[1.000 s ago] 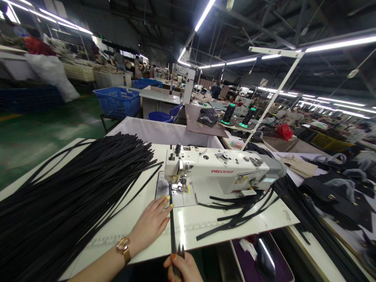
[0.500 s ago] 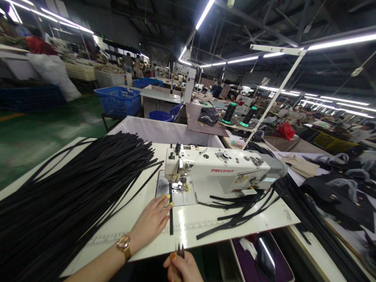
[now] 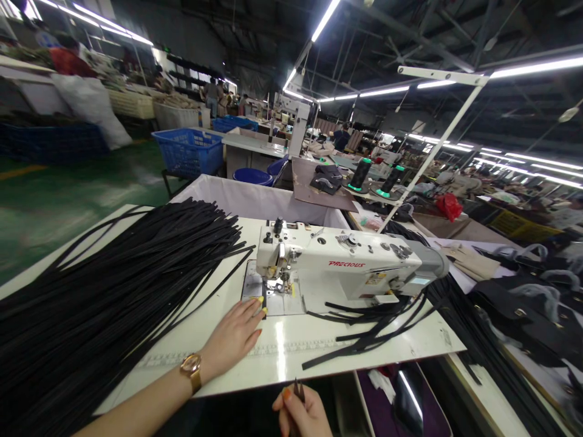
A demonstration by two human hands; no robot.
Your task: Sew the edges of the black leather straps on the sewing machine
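Note:
My left hand (image 3: 237, 331) lies flat with its fingers stretched out at the front of the sewing machine (image 3: 339, 261). Its fingertips rest on a narrow black strap (image 3: 264, 289) that runs under the presser foot. Only a short end of this strap shows by the fingers. Below the table's front edge, my right hand (image 3: 303, 413) is closed around thread snips (image 3: 299, 390), their two dark pointed tips upward. The grip end of the snips is hidden in the palm.
A large pile of black straps (image 3: 136, 279) covers the table's left side. More straps (image 3: 359, 340) lie right of the needle. Behind the machine stand thread cones (image 3: 361, 175) and a blue crate (image 3: 189, 152). An open drawer (image 3: 437, 394) sits below right.
The black strap has moved forward under the presser foot, so its near end now lies by my left fingertips. My right hand with the snips has shifted right and slightly down.

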